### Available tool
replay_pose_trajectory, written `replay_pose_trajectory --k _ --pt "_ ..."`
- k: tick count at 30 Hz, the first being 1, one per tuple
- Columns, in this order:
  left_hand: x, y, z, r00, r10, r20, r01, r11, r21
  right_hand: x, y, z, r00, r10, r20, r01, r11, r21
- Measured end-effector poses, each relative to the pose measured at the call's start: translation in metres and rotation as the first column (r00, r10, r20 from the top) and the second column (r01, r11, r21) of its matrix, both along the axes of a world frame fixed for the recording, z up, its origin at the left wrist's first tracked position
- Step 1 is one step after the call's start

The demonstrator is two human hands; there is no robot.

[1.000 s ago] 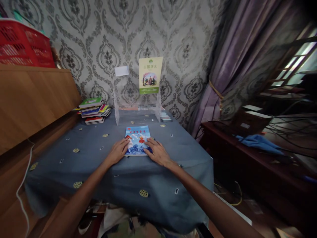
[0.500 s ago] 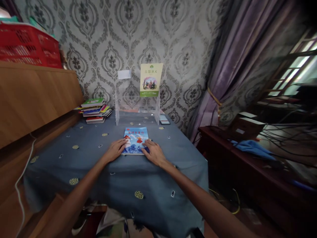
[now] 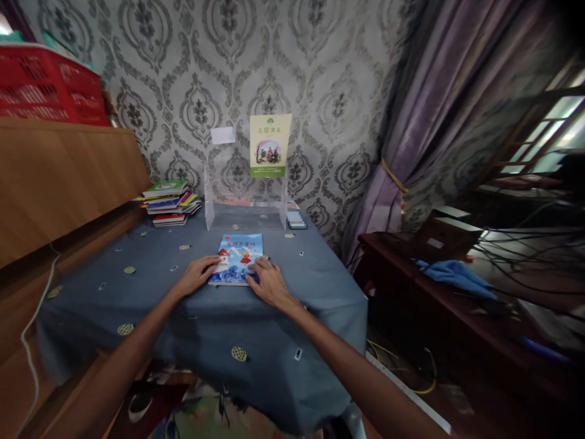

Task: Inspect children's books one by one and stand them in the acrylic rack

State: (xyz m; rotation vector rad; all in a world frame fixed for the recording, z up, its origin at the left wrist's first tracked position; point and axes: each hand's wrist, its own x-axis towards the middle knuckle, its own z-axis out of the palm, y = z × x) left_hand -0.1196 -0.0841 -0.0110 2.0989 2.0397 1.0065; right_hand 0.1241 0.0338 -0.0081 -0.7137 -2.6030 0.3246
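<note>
My left hand (image 3: 197, 275) and right hand (image 3: 267, 281) lie open and flat, grasping nothing, on the near corners of a blue book (image 3: 237, 258) lying on the cloth-covered bench (image 3: 150, 305); it looks thin, light and floppy, best lifted by its side edges.

Thin book (image 3: 237, 258), blue cover with red title, waves and a small red figure. Lies flat, closed, face up on the table (image 3: 137, 305), near its middle, front of a clear stand. Left hand (image 3: 195, 275) touches its lower left edge, right hand (image 3: 269, 281) its lower right corner.
</note>
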Motion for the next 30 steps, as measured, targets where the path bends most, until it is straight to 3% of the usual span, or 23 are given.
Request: replay_pose_trajectory --k 8,18,24,30 --pt "-0.001 0.0 0.001 1.0 0.017 0.025 -0.016 0.999 -0.031 0.0 -0.001 0.005 1.0 0.008 -0.007 -0.008 0.999 -0.049" --pt "-0.005 0.004 -0.005 0.997 0.009 -0.081 -0.013 0.999 -0.052 0.003 0.01 0.002 0.999 0.018 -0.035 -0.02 0.998 -0.058" --pt "-0.036 0.059 0.003 0.989 -0.077 -0.126 0.058 0.987 -0.152 -0.021 0.048 0.016 0.998 0.043 0.036 -0.039 0.994 -0.1" --pt "-0.055 0.119 0.0 0.981 -0.094 -0.172 0.063 0.982 -0.178 -0.066 0.11 0.01 0.995 -0.012 0.095 0.026 0.99 -0.138"
